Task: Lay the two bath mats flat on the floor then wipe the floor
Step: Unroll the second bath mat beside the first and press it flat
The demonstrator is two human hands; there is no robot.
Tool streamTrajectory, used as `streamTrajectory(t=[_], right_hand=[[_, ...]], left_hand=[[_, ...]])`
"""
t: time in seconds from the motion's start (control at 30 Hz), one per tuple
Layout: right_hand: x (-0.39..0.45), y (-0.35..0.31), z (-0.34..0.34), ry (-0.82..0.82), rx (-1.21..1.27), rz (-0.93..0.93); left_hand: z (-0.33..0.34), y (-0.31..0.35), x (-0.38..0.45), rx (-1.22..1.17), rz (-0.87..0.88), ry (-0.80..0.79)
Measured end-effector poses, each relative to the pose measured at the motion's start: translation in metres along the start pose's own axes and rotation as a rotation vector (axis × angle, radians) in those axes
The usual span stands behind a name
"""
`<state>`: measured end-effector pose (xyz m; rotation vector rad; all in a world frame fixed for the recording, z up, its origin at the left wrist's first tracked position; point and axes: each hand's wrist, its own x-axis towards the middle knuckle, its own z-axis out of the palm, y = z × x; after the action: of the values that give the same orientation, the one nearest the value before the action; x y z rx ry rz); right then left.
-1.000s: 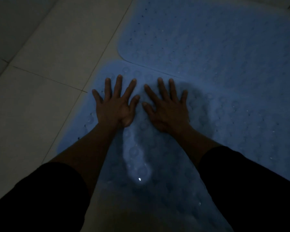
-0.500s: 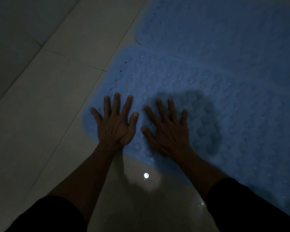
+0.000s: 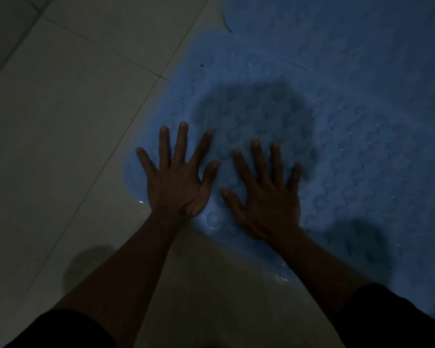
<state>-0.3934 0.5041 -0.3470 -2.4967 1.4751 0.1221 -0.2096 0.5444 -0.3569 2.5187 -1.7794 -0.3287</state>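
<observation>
A blue bath mat (image 3: 349, 151) with round suction cups lies flat on the pale tiled floor (image 3: 68, 136), filling the right half of the dim view. A second blue mat (image 3: 337, 26) lies beyond it at the top right, its edge meeting the near mat. My left hand (image 3: 178, 182) presses palm down, fingers spread, on the near mat's rounded left corner. My right hand (image 3: 266, 197) lies flat beside it, fingers spread, on the mat's near edge. Neither hand holds anything.
Bare tiles with grout lines (image 3: 126, 59) stretch to the left and in front of the mat. The floor near the mat's edge (image 3: 279, 277) shows wet glints. Dark sleeves cover both upper forearms at the bottom of the view.
Both flat hands have slid toward me along the near mat, from its far end next to the second mat down to its near left corner.
</observation>
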Motion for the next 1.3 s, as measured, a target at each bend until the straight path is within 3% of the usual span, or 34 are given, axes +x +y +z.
streamTrajectory(t=[0.53,0.63,0.8,0.93,1.1,1.3], right_hand=[[-0.002,0.009,0.0,0.063,0.16,-0.016],[-0.021,0.036,-0.009,0.101,0.209,0.016],[-0.072,0.128,-0.03,0.18,0.239,0.308],[-0.087,0.22,-0.049,0.162,0.251,0.514],[-0.074,0.291,-0.049,0.149,0.187,0.557],[-0.069,0.304,-0.026,0.159,0.189,0.575]], left_hand=[[-0.017,0.016,-0.001,0.033,-0.039,-0.1],[-0.017,0.053,-0.008,0.015,-0.042,-0.083],[-0.001,0.159,-0.021,-0.051,0.281,-0.108],[0.013,0.243,-0.006,-0.038,0.414,-0.134],[0.025,0.315,0.028,0.013,0.5,-0.107],[0.052,0.335,0.037,0.057,0.481,-0.069]])
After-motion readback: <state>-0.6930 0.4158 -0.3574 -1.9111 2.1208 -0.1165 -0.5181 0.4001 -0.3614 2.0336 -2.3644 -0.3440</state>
